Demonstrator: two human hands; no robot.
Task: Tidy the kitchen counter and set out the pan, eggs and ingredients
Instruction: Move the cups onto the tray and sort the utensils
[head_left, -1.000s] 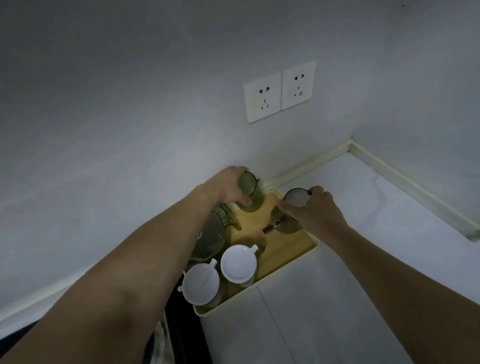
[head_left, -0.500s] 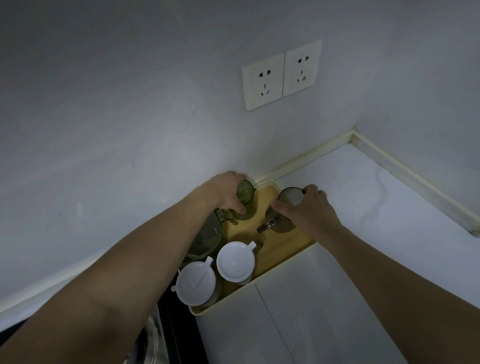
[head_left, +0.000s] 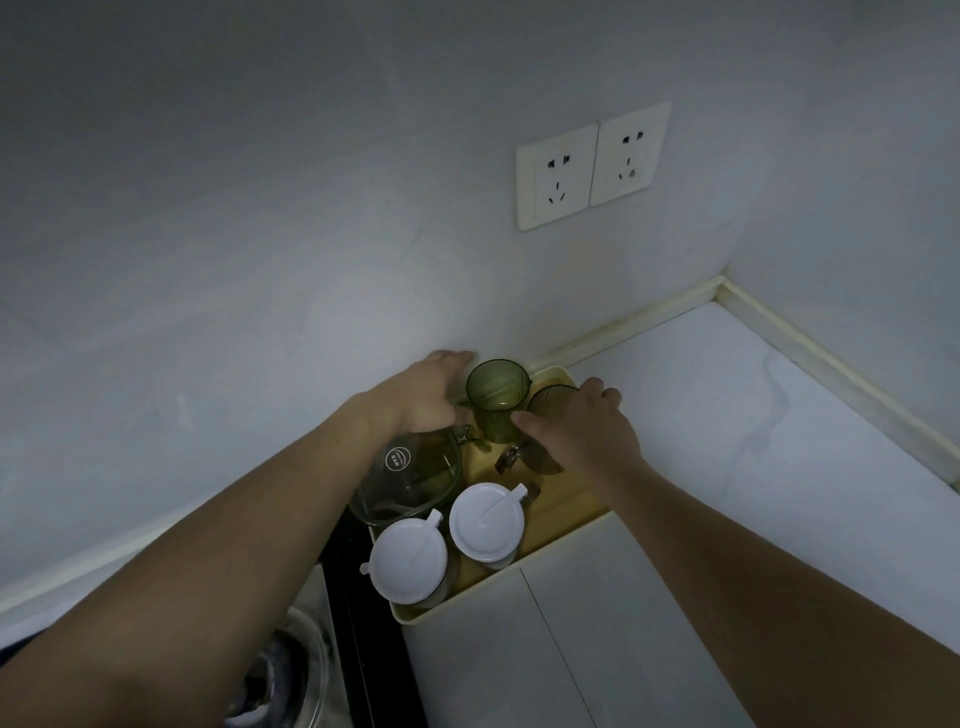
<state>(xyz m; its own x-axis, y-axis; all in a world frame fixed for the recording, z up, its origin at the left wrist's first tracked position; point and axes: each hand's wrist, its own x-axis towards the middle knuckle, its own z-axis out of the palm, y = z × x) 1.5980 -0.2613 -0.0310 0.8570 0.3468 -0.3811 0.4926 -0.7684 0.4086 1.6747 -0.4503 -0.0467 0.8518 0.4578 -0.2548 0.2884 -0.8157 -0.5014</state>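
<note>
A yellow tray (head_left: 574, 519) with a cream rim sits on the white counter against the wall. A green see-through cup (head_left: 496, 400) stands upright at its far end, and my left hand (head_left: 423, 397) grips it from the left. My right hand (head_left: 584, 436) lies over a brownish cup (head_left: 545, 402) beside it, fingers on its rim and thumb touching the green cup. A glass pitcher (head_left: 415, 478) stands on the tray's left side. Two jars with white lids (head_left: 408, 558) (head_left: 488, 522) stand at the near end.
Two wall sockets (head_left: 592, 166) are above the tray. A black hob edge (head_left: 353, 597) and a glass lid (head_left: 298, 670) lie left of the tray. The white counter (head_left: 727, 467) runs right to a corner with raised trim (head_left: 831, 358).
The green cup now stands more upright and in fuller view. My right hand has shifted left, so its thumb reaches the green cup. The view has shifted slightly.
</note>
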